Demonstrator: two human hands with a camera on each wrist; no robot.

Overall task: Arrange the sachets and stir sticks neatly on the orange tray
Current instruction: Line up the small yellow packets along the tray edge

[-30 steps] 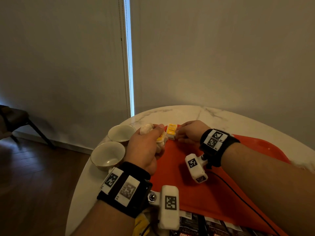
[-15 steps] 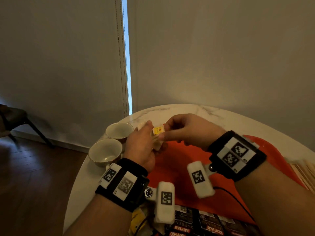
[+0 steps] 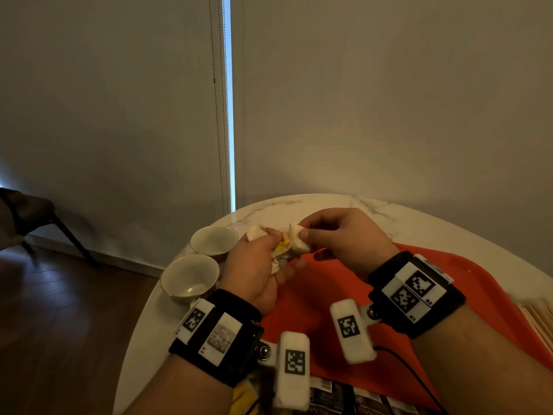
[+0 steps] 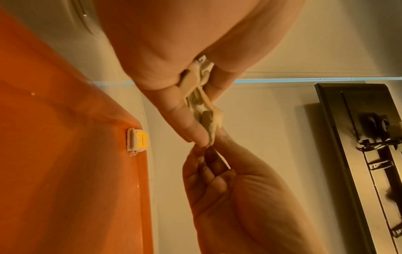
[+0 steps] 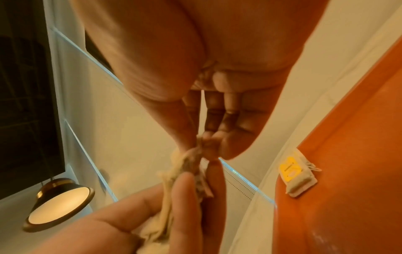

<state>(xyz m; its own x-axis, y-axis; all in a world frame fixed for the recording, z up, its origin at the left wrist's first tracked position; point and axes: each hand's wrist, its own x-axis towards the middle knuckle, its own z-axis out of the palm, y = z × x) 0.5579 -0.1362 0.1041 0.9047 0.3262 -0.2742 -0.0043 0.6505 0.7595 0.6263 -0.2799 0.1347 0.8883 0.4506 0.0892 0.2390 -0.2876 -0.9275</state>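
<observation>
While both hands hover above the far-left corner of the orange tray, they work on one bunch of small tea-bag sachets. Going near to far: dark coffee sachets lie along the tray's near edge, prob. already laid out; pale stir sticks show just past the tray's right edge, not yet on it. Mid-tray is bare orange. At the far-left corner one yellow-tagged sachet lies flat against the rim, apparently the start of a row.

Left hand is raised, palm turned inward, fingers curled round the loose bunch, w/ thumb and forefinger clamped on it; it seems to serve as the supply. Right hand reaches across from the right, wrist high, knuckles up, its thumb and forefinger tips pinched together on one bag at the bunch's edge, other fingers tucked. Likely aim: peel off a single sachet to set beside the one on the tray. Strings may tangle.

Two white cups sit on the marble table, just left of the tray.
</observation>
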